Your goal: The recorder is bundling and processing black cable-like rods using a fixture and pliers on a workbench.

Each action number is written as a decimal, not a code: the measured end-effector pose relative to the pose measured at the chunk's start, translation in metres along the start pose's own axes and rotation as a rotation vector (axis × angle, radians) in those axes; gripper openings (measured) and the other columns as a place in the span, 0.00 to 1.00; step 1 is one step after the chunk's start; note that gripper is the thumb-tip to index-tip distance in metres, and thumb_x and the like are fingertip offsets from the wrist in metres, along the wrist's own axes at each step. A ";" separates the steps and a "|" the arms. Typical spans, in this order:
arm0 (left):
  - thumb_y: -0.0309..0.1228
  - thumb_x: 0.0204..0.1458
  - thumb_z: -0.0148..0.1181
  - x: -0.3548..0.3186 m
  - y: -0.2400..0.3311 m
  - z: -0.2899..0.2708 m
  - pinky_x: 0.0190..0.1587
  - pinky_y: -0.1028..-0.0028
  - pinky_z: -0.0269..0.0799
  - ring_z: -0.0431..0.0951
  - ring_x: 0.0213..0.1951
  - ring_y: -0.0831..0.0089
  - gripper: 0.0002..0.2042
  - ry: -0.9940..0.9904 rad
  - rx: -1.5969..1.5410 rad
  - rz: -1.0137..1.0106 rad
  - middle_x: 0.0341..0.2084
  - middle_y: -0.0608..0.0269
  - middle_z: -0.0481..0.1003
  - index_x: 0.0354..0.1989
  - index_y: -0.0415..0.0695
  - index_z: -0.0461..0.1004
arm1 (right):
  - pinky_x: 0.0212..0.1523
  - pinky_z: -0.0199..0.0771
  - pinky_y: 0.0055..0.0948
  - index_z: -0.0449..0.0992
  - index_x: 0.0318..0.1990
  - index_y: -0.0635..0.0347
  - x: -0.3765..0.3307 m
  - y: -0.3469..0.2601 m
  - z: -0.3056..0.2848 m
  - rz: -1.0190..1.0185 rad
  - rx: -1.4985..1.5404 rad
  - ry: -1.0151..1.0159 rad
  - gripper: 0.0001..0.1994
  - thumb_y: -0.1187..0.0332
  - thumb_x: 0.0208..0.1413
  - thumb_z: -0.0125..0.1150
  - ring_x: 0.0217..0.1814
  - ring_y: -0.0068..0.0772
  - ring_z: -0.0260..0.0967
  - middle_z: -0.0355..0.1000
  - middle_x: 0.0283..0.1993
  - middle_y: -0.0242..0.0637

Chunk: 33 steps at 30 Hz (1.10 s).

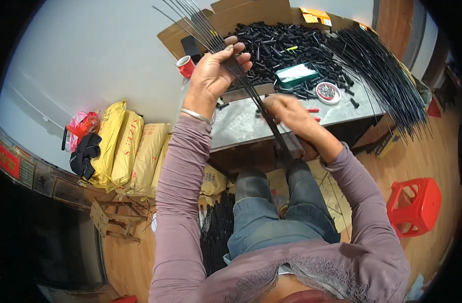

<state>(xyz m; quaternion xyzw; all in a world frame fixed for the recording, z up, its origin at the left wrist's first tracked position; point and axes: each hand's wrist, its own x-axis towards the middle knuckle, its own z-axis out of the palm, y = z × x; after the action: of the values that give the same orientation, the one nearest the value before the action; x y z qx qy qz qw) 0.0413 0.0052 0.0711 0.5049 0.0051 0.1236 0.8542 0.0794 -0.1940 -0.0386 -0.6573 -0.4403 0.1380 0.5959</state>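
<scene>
My left hand (215, 70) is raised over the metal table (236, 123) and grips a bundle of thin black rods (200, 25) that fans upward past the fingers. Lower down the same bundle, my right hand (286, 113) is closed around the rods near the table's front edge; it is blurred. The bundle's lower end (281, 144) runs down toward my knees. A silver bangle (195, 116) sits on my left wrist. Behind the hands lies a heap of short black tubes (286, 48).
A large sheaf of long black rods (387, 76) hangs off the table's right end. A green tray (296, 74), a round tin (328, 92) and a red cup (185, 65) stand on the table. Yellow sacks (127, 149) lie left, a red stool (415, 204) right.
</scene>
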 end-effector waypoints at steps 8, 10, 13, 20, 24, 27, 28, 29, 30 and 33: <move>0.28 0.61 0.49 -0.011 -0.006 -0.012 0.44 0.58 0.78 0.79 0.42 0.57 0.13 -0.016 0.119 -0.036 0.42 0.50 0.75 0.52 0.36 0.67 | 0.47 0.61 0.40 0.76 0.42 0.57 -0.031 0.076 -0.039 -0.107 -1.017 0.161 0.16 0.63 0.45 0.67 0.48 0.42 0.64 0.72 0.43 0.36; 0.26 0.61 0.48 -0.017 -0.006 -0.011 0.44 0.58 0.78 0.79 0.42 0.57 0.13 -0.015 0.111 -0.049 0.43 0.50 0.75 0.52 0.36 0.66 | 0.48 0.60 0.40 0.76 0.42 0.56 -0.033 0.079 -0.040 -0.136 -1.024 0.163 0.17 0.62 0.44 0.68 0.49 0.41 0.64 0.72 0.43 0.36; 0.22 0.59 0.46 -0.030 -0.009 -0.009 0.46 0.58 0.78 0.78 0.44 0.55 0.14 -0.049 0.072 -0.091 0.43 0.48 0.75 0.53 0.34 0.65 | 0.46 0.60 0.42 0.75 0.40 0.56 -0.038 0.070 -0.049 -0.065 -1.189 0.156 0.16 0.64 0.44 0.68 0.46 0.42 0.65 0.71 0.39 0.36; 0.28 0.59 0.51 -0.079 -0.021 0.003 0.49 0.54 0.75 0.77 0.46 0.54 0.15 -0.297 0.059 -0.176 0.44 0.49 0.75 0.53 0.34 0.67 | 0.64 0.59 0.35 0.60 0.64 0.58 0.021 -0.011 -0.030 -0.193 -0.338 -0.009 0.38 0.68 0.42 0.66 0.65 0.42 0.60 0.63 0.62 0.46; 0.31 0.59 0.53 -0.118 -0.019 0.014 0.46 0.58 0.77 0.80 0.41 0.57 0.14 -0.253 0.144 -0.223 0.37 0.51 0.77 0.49 0.34 0.68 | 0.44 0.71 0.31 0.66 0.58 0.60 0.035 -0.034 0.011 0.081 0.143 -0.472 0.28 0.78 0.43 0.54 0.38 0.28 0.69 0.74 0.36 0.36; 0.31 0.59 0.53 -0.140 -0.011 0.004 0.47 0.63 0.77 0.80 0.41 0.59 0.14 -0.257 0.031 -0.282 0.39 0.49 0.77 0.48 0.34 0.70 | 0.41 0.71 0.32 0.74 0.46 0.64 0.030 -0.015 0.030 -0.005 -0.101 -0.467 0.15 0.78 0.48 0.52 0.36 0.29 0.71 0.75 0.31 0.42; 0.30 0.60 0.53 -0.145 -0.010 -0.002 0.48 0.63 0.76 0.80 0.41 0.58 0.13 -0.280 0.010 -0.255 0.38 0.50 0.78 0.48 0.34 0.70 | 0.42 0.71 0.33 0.75 0.42 0.65 0.030 -0.007 0.036 -0.063 -0.100 -0.405 0.12 0.78 0.48 0.54 0.39 0.35 0.74 0.75 0.32 0.46; 0.30 0.60 0.53 -0.146 -0.012 -0.004 0.48 0.63 0.76 0.80 0.41 0.58 0.13 -0.284 0.009 -0.256 0.38 0.50 0.78 0.48 0.34 0.70 | 0.42 0.72 0.34 0.76 0.43 0.61 0.038 0.010 0.034 -0.096 -0.212 -0.352 0.13 0.77 0.47 0.57 0.40 0.41 0.75 0.76 0.34 0.45; 0.30 0.60 0.52 -0.145 -0.016 -0.006 0.49 0.62 0.76 0.80 0.41 0.58 0.13 -0.269 0.050 -0.251 0.38 0.50 0.78 0.48 0.34 0.70 | 0.45 0.71 0.35 0.77 0.43 0.59 0.056 0.034 0.026 -0.209 -0.254 -0.296 0.14 0.75 0.45 0.60 0.43 0.40 0.75 0.76 0.35 0.43; 0.30 0.59 0.53 -0.133 -0.042 -0.017 0.49 0.66 0.74 0.79 0.43 0.62 0.14 -0.250 0.180 -0.173 0.39 0.51 0.78 0.49 0.34 0.70 | 0.55 0.63 0.45 0.74 0.50 0.52 0.120 0.046 0.001 -0.639 -0.890 -0.023 0.23 0.70 0.41 0.67 0.55 0.38 0.68 0.74 0.46 0.37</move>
<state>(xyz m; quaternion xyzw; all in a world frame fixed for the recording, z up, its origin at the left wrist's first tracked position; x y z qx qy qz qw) -0.0810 -0.0278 0.0110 0.5885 -0.0467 -0.0150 0.8070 0.1666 -0.0999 -0.0394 -0.6778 -0.6405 -0.2421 0.2679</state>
